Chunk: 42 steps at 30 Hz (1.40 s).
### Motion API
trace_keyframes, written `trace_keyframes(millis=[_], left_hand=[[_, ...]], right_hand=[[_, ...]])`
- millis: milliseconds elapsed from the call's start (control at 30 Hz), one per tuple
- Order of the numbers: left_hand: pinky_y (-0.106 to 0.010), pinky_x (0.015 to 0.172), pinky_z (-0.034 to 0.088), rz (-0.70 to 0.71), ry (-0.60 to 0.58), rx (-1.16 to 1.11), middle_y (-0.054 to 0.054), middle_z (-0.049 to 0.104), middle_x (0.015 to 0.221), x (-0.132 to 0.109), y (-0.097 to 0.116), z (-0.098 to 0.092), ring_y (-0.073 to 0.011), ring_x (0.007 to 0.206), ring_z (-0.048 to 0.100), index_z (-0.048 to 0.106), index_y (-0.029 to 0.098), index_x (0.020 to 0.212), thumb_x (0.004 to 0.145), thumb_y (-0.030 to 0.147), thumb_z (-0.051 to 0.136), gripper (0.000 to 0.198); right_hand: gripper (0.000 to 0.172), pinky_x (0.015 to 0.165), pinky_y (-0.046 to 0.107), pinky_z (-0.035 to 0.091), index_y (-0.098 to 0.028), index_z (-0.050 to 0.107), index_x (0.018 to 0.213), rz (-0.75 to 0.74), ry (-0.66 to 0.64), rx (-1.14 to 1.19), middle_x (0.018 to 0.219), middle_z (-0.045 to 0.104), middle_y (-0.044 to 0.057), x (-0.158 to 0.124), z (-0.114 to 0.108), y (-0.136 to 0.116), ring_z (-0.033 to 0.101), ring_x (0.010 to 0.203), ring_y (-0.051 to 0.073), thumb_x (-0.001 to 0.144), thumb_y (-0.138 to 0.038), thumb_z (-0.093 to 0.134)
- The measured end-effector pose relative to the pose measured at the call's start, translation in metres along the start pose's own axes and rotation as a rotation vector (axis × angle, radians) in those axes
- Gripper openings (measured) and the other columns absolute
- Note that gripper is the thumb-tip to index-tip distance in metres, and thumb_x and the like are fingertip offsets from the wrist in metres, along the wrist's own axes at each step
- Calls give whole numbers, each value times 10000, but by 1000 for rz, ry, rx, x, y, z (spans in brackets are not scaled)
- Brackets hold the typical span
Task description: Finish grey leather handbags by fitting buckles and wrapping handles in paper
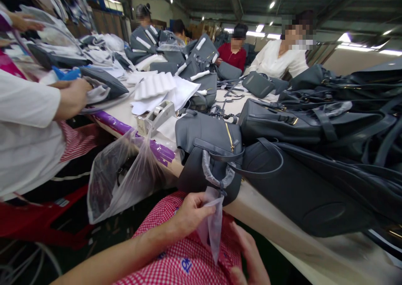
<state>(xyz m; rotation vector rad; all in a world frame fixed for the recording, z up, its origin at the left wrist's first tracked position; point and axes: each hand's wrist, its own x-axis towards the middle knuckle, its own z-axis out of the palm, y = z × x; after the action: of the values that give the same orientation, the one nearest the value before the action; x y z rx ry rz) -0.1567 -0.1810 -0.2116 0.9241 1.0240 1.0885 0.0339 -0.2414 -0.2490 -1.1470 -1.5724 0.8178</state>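
A grey handbag [209, 145] with a gold zip lies at the table's near edge, its handle [216, 177] wrapped in clear plastic and hanging over the edge. A strip of clear plastic film [213, 230] hangs down from that handle over my red checked lap. My left hand [190, 213] pinches the top of the film between thumb and fingers, just below the handle. My right hand [249, 255] sits lower and to the right of the film, fingers stretched out and holding nothing.
Several dark bags [314, 184] are piled along the table to the right. A tape dispenser [157, 115] and purple tape strips [158, 149] sit by the edge, where a clear plastic bag [122, 176] hangs. A co-worker's white sleeve [28, 105] is at left; more people sit opposite.
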Motion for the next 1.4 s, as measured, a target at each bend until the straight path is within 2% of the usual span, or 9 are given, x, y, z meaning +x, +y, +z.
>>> trace_keyframes(millis=[100,167,333,567,833,933,1033,1133,1400], left_hand=[[-248,652,416,1,7,61,7,620,687,0,6,-2,-134,667,543,657,138,690,697,369,709,237],[-242,643,416,-8,17,103,16,612,678,-1,9,-4,-131,660,541,652,144,690,710,355,696,217],[-250,680,435,34,34,178,4,626,770,0,9,-9,-147,726,561,644,152,799,761,365,645,216],[-190,547,400,-14,19,90,60,542,707,-8,10,-20,-93,617,524,520,181,805,644,202,690,235],[-255,497,494,-153,-44,-187,-3,663,671,-24,-2,-29,-152,511,621,475,193,903,727,330,662,291],[-247,542,484,-61,-28,-87,-8,660,693,-27,-2,-29,-130,537,601,525,182,865,759,266,631,172],[-250,664,474,196,14,277,-34,668,778,-31,1,-31,-141,696,612,629,164,820,802,186,596,43],[-257,720,466,428,25,543,-54,676,801,-35,2,-33,-152,761,611,675,160,809,833,114,543,142],[-249,742,511,543,29,619,-95,700,903,-36,-2,-34,-160,822,658,722,143,892,808,35,515,248]], right_hand=[[478,867,383,569,-244,691,1188,358,-79,222,1213,694,119,37,2,-18,662,1083,297,840,-562,614],[452,862,366,558,-222,719,1092,459,-171,314,1092,737,105,63,12,-28,687,981,272,763,-532,719],[314,684,280,534,-193,722,811,491,-209,481,765,722,23,97,42,-34,647,707,180,683,-467,803],[294,616,235,499,-212,663,881,480,43,537,775,683,-21,97,60,-21,593,670,141,707,-414,787],[259,502,209,458,-235,605,927,596,27,604,698,622,-55,92,62,-20,535,553,116,742,-354,742],[247,539,216,482,-238,611,953,616,40,612,728,648,-46,94,64,-25,571,591,130,738,-301,716],[261,585,221,499,-234,622,957,584,90,559,785,672,-36,97,66,-29,592,630,133,722,-300,714],[317,561,226,496,-228,625,967,586,70,526,773,672,-27,98,68,-30,596,609,135,713,-373,748],[400,588,264,531,-234,618,995,659,5,594,776,716,-10,97,59,-27,663,631,167,709,-468,772]])
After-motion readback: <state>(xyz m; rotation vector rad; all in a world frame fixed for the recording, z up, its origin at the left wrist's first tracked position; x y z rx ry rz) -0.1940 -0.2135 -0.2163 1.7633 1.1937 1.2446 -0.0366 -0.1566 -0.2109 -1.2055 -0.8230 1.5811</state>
